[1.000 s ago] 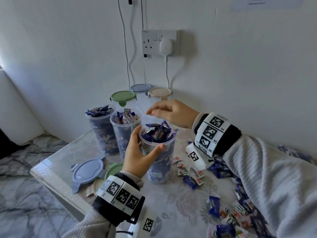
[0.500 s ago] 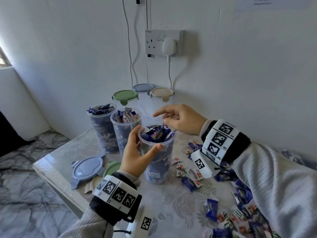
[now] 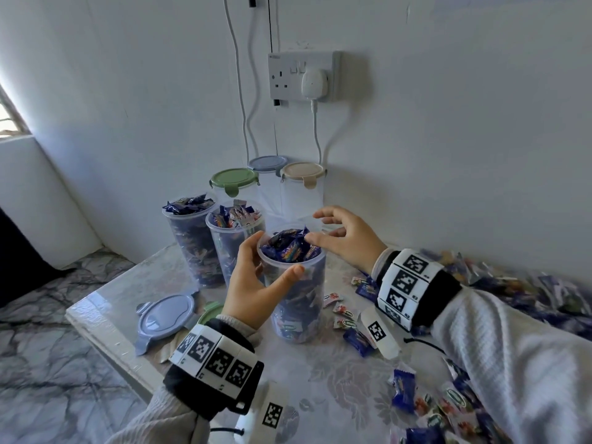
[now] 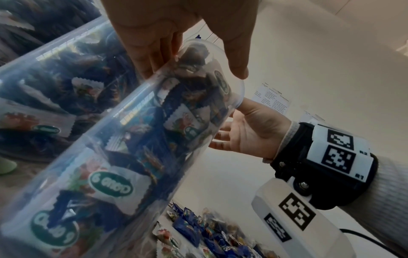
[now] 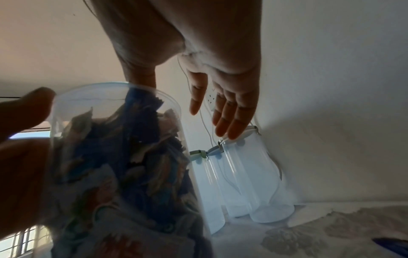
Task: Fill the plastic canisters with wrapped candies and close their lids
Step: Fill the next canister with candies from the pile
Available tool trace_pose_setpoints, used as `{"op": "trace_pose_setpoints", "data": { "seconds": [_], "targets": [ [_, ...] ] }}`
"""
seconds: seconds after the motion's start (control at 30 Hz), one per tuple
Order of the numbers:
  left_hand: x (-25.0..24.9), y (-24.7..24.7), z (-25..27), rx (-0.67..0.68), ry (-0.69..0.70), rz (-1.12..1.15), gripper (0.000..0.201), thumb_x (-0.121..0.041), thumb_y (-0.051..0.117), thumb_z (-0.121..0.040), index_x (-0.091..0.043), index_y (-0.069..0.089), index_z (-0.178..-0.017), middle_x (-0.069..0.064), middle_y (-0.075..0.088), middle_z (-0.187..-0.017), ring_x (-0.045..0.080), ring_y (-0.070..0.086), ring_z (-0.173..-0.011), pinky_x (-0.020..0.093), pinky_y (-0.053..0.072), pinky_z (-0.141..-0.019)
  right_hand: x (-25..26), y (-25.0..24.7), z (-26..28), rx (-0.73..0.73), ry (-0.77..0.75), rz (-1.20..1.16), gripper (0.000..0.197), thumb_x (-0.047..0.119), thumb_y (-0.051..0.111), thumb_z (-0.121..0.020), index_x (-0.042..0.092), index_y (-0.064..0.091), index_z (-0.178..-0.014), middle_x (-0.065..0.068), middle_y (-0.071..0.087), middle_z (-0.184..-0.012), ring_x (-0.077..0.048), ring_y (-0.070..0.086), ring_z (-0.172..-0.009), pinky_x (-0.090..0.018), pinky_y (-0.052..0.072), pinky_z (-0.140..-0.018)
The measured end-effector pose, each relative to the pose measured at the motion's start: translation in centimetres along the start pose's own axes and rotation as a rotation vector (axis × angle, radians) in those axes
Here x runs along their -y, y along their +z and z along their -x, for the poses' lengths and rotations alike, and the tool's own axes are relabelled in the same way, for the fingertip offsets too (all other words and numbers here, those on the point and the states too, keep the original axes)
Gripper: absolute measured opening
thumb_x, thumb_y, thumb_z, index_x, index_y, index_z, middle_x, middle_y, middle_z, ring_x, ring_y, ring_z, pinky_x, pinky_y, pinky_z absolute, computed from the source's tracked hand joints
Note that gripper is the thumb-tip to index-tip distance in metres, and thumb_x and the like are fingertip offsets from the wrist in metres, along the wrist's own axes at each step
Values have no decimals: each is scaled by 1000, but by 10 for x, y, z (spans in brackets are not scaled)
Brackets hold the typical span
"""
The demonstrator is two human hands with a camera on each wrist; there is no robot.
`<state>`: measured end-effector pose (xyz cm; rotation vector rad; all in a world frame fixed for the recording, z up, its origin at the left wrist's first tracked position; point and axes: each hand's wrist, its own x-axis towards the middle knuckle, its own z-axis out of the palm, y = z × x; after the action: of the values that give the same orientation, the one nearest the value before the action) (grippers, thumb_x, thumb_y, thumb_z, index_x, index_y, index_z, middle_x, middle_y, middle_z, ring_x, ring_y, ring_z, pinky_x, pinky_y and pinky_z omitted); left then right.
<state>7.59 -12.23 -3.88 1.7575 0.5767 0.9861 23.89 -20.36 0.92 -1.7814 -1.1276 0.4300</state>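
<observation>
Candy-filled canister (image 3: 296,283): clear plastic, lidless, upright on the table (image 3: 336,379), long axis vertical, mouth up; wrapped candies (image 3: 290,248) heaped to the rim.

Left hand (image 3: 253,283): wrapped round the canister's upper wall, thumb across the near side just under the rim, fingers on the far left side.

Right hand (image 3: 349,238): fingers extended and relaxed, holding nothing, hovering at the right rim with the thumb over the top candies; whether it touches them cannot be told.

Two more lidless canisters (image 3: 234,238), also heaped with candies, stand upright just left and behind, close against the held one.

Three lidded canisters against the wall: green lid (image 3: 234,179), blue lid (image 3: 267,162), beige lid (image 3: 302,171).

Loose blue lid (image 3: 166,315) flat near the table's left edge; a green lid (image 3: 209,310) beside it, partly behind the left wrist.

Loose wrapped candies (image 3: 346,318) scattered right of the held canister, below the right forearm.

Wall socket (image 3: 302,75) with plug and cables above.
</observation>
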Motion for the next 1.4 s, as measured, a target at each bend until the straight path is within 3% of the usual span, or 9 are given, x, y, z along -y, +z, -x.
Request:
{"op": "trace_pose_setpoints", "data": {
  "seconds": [0.1, 0.3, 0.53, 0.67, 0.8, 0.97, 1.1, 1.3, 1.4],
  "targets": [
    [-2, -6, -5, 45, 8, -42, 89, -49, 79, -61, -13, 37, -131, 1, 56, -122, 4, 58, -106, 20, 50, -89, 1, 1, -1, -9, 69, -26, 51, 40, 73, -78, 25, 51, -121, 1, 52, -121, -17, 55, -107, -32, 48, -92],
    [-10, -27, -24, 241, 25, -194, 105, -69, 71, -48, -16, 36, -132, -8, 53, -123, 6, 55, -109, 16, 46, -86, -5, 16, 23, 196, 104, -437, 38, 58, 18, -93, 54, 37, -127, 5, 41, -144, -18, 52, -121, -42, 45, -101],
    [-20, -59, -64, 660, 19, -321, 128, -88, 60, -35, -24, 29, -142, -12, 50, -128, 9, 57, -112, 25, 51, -92, -24, 42, 44, -17, -27, -490, 44, 64, 40, -87, 56, 39, -130, 28, 41, -139, -5, 31, -138, -35, 34, -111],
    [-28, -62, -76, 787, 18, -323, 119, -73, 70, -47, -19, 27, -144, -8, 50, -132, 5, 55, -113, 15, 48, -91, -24, 55, 51, -47, -97, -420, 74, 70, 56, -75, 48, 22, -138, 30, 44, -136, 7, 42, -127, -15, 40, -99],
    [-33, -60, -83, 768, 75, -343, 94, -29, 79, -64, -10, 31, -142, -3, 52, -130, 1, 51, -110, 6, 45, -83, -23, 64, 54, -139, -101, -415, 82, 65, 61, -75, 42, 20, -143, 7, 36, -148, -8, 46, -130, -24, 42, -102],
    [-41, -60, -91, 813, 133, -326, 100, -36, 78, -57, -9, 33, -142, -3, 55, -131, -1, 51, -110, 6, 44, -85, -15, 59, 58, -209, -118, -437, 83, 57, 67, -76, 31, 25, -143, 17, 57, -128, -14, 54, -121, -29, 45, -99],
    [-61, -63, -105, 853, 129, -223, 106, -39, 74, -46, -7, 36, -140, 0, 59, -127, 3, 56, -110, 11, 46, -90, 6, 45, 52, -267, -182, -434, 81, 51, 71, -75, 28, 32, -143, 0, 42, -147, -19, 47, -130, -41, 43, -104],
    [-94, -67, -150, 918, 174, -119, 101, -28, 76, -46, 0, 40, -136, 5, 65, -116, 11, 65, -101, 27, 49, -94, 54, 17, 23, -325, -295, -308, 76, 52, 71, -72, 22, 39, -135, -1, 48, -139, -15, 54, -123, -26, 48, -94],
    [-110, -71, -178, 904, 189, -120, 97, -22, 74, -46, -1, 41, -136, 7, 65, -114, 13, 65, -97, 30, 51, -92, 68, 8, -3, -375, -310, -228, 77, 58, 72, -68, 26, 41, -132, -6, 47, -140, -18, 49, -128, -34, 46, -101]
  ]
}}
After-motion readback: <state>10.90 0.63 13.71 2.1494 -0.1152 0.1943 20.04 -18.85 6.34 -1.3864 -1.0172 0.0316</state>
